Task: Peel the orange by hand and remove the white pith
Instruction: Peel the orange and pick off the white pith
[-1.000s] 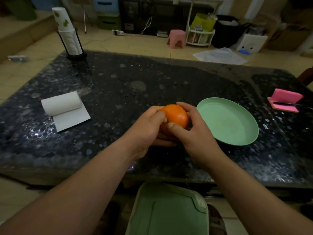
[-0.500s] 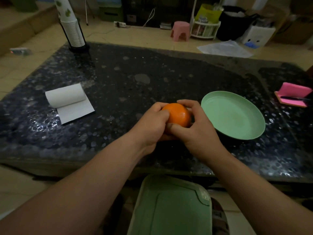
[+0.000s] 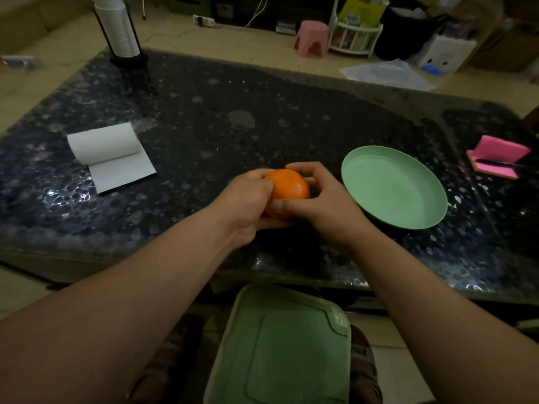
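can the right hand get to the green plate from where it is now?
Probably yes. The right hand sits just left of the green plate, with only bare table between. But it and the left hand grip the orange, so it must let go first.

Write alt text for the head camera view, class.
Both hands, left hand and right hand, hold an unpeeled orange over a dark speckled table. An empty green plate sits right of it, a paper towel roll to the left.
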A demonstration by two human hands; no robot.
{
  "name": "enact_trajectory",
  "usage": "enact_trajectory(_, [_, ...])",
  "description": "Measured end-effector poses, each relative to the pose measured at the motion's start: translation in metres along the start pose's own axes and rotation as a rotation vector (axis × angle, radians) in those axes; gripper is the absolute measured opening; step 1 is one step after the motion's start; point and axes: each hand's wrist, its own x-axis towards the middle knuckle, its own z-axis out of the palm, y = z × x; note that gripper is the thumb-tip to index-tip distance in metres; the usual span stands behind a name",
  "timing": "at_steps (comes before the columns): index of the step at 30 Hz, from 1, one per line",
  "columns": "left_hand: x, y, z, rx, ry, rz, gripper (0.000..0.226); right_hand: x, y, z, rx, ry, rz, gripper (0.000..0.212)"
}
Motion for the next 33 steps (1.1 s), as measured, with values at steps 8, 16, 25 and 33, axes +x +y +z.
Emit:
enact_trajectory(8, [0.007,-0.003,0.002,-0.088,0.055,-0.054,0.053,0.014,0.01,-0.002,0.133,-0.049,0.069,0.069])
enact_trajectory(16, [0.012,-0.005,-0.008,-0.231,-0.094,-0.056,0.06,0.018,0.018,-0.005,0.313,-0.003,0.077,0.075])
enact_trajectory(25, [0.007,0.005,-0.004,0.518,0.067,0.295,0.06,0.012,0.008,-0.008,0.137,-0.025,0.008,0.059])
enact_trajectory(33, [0.009,0.001,-0.004,0.35,0.065,0.293,0.058,0.016,0.012,0.003,0.272,0.146,0.052,0.036])
